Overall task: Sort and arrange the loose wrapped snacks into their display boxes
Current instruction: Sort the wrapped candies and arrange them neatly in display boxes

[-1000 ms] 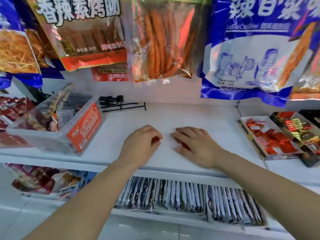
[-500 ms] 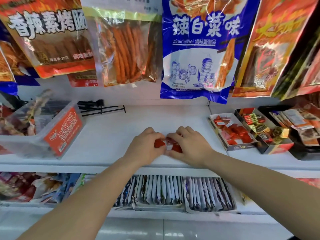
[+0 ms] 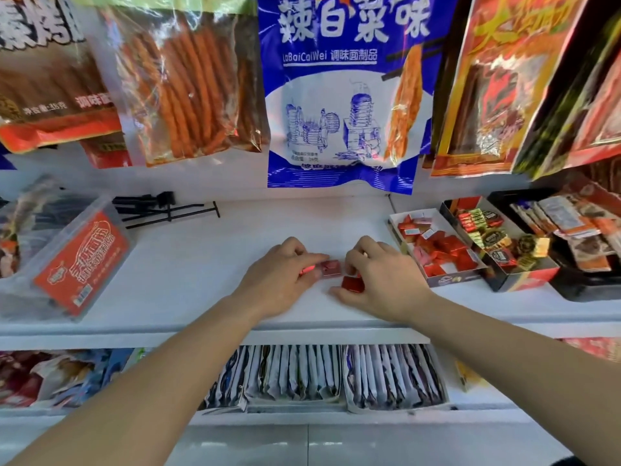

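Small red wrapped snacks lie on the white shelf (image 3: 188, 284) between my two hands. My left hand (image 3: 279, 280) has its fingers curled and pinches one red snack (image 3: 327, 268) at its fingertips. My right hand (image 3: 379, 280) curls over another red snack (image 3: 353, 284) and holds it against the shelf. To the right stands a low display box (image 3: 447, 280) with several red wrapped snacks of the same kind. Beside that is a second box (image 3: 534, 275) with mixed gold, green and red pieces.
A clear tub with an orange label (image 3: 80, 264) stands at the left. Black hooks (image 3: 168, 210) lie at the shelf's back. Large snack bags (image 3: 339, 95) hang above. A black tray of packets (image 3: 571, 230) sits far right. Upright sachets (image 3: 336, 378) fill the lower shelf.
My hands have drawn the red snacks together at the shelf's middle. The view has shifted right, so the display boxes now sit closer to my right hand.
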The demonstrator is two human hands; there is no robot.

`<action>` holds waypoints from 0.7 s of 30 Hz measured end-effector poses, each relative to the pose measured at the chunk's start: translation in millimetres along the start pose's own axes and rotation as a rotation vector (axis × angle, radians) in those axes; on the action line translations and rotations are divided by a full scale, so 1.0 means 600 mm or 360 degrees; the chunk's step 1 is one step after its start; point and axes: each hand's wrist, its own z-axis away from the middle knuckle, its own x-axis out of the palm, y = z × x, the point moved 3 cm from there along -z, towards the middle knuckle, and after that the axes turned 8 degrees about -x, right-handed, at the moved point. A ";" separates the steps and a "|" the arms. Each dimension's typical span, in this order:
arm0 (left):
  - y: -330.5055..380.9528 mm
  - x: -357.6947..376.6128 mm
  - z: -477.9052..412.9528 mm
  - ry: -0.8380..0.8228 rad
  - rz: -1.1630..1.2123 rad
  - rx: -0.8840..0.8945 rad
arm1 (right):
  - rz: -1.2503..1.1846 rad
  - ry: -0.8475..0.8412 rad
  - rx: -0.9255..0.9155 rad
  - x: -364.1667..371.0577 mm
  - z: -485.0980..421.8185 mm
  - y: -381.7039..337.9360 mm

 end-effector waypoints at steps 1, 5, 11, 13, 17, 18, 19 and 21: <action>0.002 0.001 -0.002 -0.0001 -0.0004 -0.0010 | 0.0005 -0.0009 -0.0036 -0.001 0.001 0.000; 0.015 0.004 -0.013 -0.0004 -0.0005 0.0022 | -0.0007 0.0041 -0.0045 -0.003 0.009 0.004; 0.035 0.006 -0.020 -0.0016 0.0016 0.0080 | -0.0020 0.0123 0.0029 -0.016 0.017 0.012; 0.040 0.007 -0.020 0.0003 0.0008 0.0087 | -0.0063 0.0138 0.0045 -0.024 0.017 0.014; 0.045 0.011 -0.023 0.0004 0.0026 0.0050 | -0.0092 0.0248 0.0171 -0.061 0.017 0.043; 0.047 0.012 -0.025 -0.0007 0.0020 0.0043 | -0.0081 0.0260 0.0198 -0.069 0.019 0.055; 0.049 0.011 -0.026 -0.0016 0.0024 0.0034 | -0.0068 0.0271 0.0208 -0.073 0.022 0.064; 0.051 0.007 -0.025 -0.0026 0.0067 0.0025 | -0.0047 0.0266 0.0198 -0.074 0.029 0.073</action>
